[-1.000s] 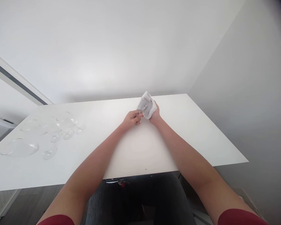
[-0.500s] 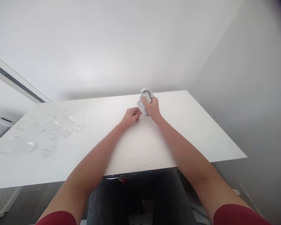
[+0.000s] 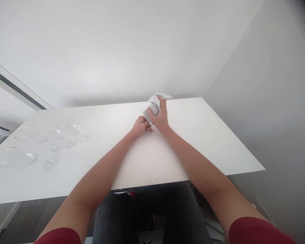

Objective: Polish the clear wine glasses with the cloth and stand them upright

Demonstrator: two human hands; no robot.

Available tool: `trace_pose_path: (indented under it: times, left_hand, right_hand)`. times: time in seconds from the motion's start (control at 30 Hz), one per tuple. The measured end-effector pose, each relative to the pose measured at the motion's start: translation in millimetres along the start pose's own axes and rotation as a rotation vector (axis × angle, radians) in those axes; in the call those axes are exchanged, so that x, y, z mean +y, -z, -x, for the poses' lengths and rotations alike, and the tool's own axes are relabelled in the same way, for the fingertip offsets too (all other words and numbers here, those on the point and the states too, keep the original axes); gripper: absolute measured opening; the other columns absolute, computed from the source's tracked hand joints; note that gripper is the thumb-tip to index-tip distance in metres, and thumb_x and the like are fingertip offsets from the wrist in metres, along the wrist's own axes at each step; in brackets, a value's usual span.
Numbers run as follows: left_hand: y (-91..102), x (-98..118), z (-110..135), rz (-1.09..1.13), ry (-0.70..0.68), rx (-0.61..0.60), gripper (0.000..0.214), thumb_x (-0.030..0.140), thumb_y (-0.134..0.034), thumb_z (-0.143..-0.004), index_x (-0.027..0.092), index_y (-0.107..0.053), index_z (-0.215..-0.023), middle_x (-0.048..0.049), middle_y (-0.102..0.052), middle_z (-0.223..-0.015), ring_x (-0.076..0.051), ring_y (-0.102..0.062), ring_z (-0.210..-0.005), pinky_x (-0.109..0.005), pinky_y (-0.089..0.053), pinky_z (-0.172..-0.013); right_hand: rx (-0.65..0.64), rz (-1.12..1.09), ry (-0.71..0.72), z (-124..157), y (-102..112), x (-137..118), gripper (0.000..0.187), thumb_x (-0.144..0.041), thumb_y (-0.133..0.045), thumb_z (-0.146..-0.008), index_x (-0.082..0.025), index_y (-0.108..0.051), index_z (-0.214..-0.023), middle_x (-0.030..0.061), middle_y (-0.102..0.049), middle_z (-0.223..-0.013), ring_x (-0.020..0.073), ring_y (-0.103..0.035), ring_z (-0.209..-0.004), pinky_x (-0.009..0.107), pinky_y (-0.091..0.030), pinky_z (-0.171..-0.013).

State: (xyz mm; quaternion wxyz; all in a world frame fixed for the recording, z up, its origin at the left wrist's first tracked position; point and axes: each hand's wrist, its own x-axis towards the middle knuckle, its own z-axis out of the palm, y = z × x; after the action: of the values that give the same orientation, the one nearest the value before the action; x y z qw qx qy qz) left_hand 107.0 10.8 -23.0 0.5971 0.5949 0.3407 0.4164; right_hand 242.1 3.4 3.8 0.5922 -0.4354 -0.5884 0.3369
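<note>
A crumpled white cloth (image 3: 154,99) is bunched in my right hand (image 3: 161,117), whose fingers wrap round it near the far edge of the white table (image 3: 205,142). One loose end of the cloth is smeared by motion. Close against its lower left side, my left hand (image 3: 141,124) is closed with the fingertips pinched together. What the left fingers pinch is hidden, and I cannot tell whether the cloth is wrapped round something. Off to the left stand several clear stemmed wine glasses (image 3: 15,157), upright on the table.
A white wall (image 3: 132,51) rises behind the table, with a grey wall (image 3: 277,101) to the right. Below the near edge are my legs (image 3: 188,213), and a white perforated basket (image 3: 1,217) is on the floor at lower left.
My right hand has shifted slightly left and turned with the cloth, bringing it closer against my left hand. The left hand has barely moved. The whole view has shifted slightly.
</note>
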Motion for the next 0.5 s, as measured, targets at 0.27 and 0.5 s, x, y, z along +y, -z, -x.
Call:
trace_pose_path:
  times: [0.27, 0.5]
  left_hand:
    - [1.1, 9.8, 9.8, -0.047, 0.035, -0.113, 0.036, 0.052, -0.072, -0.088, 0.017, -0.064, -0.083, 0.0046, -0.045, -0.062, -0.009, -0.05, -0.05, -0.034, -0.059, -0.065]
    - [1.4, 6.4, 3.1, 0.215, -0.013, -0.014, 0.021, 0.027, -0.072, -0.075, 0.018, -0.056, -0.065, 0.0041, -0.048, -0.059, -0.008, -0.045, -0.053, -0.034, -0.058, -0.068]
  right_hand:
    - [0.095, -0.383, -0.328, -19.9, 16.1, 9.4, 0.049, -0.072, -0.054, -0.091, -0.024, -0.055, -0.085, 0.0018, -0.057, -0.073, 0.0194, -0.061, -0.071, 0.031, -0.051, -0.057]
    - [-0.131, -0.388, -0.363, 1.0, -10.9, 1.2, 0.063, -0.08, -0.069, -0.08, -0.023, -0.06, -0.107, 0.0025, -0.066, -0.079, 0.0168, -0.061, -0.061, 0.027, -0.047, -0.043]
